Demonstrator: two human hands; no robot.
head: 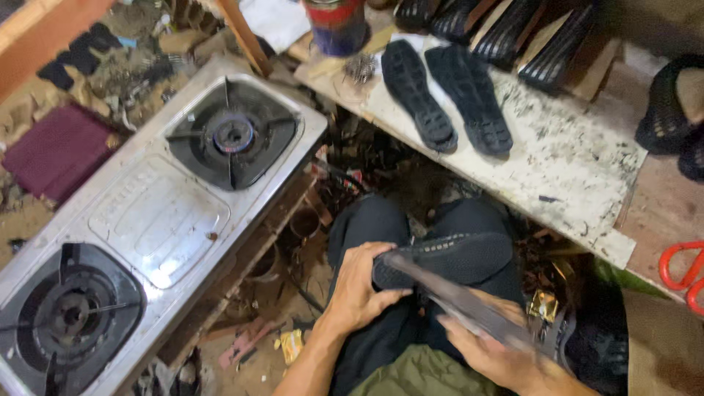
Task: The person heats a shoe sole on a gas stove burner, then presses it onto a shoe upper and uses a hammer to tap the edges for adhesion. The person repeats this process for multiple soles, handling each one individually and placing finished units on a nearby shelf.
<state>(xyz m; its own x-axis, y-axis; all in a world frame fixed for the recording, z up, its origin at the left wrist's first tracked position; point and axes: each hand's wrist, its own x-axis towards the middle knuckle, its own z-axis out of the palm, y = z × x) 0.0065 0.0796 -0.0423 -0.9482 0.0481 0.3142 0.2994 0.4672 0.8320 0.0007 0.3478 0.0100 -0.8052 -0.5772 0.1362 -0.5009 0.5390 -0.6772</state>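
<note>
Cluttered workbench above; left hand [361,284] grips black sole [447,257], right hand [490,353] clasps blurred blade [455,299]

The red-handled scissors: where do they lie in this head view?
The red-handled scissors lie at the far right edge of the head view, on the wooden surface beside the speckled white board, to the right of the person's knees.

left hand [363,286] gripping black sole [447,257], gas stove [158,220]

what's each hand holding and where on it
The left hand grips a black shoe sole by one end, on the lap. The right hand holds a long flat blade by its lower end; it is blurred.
</note>
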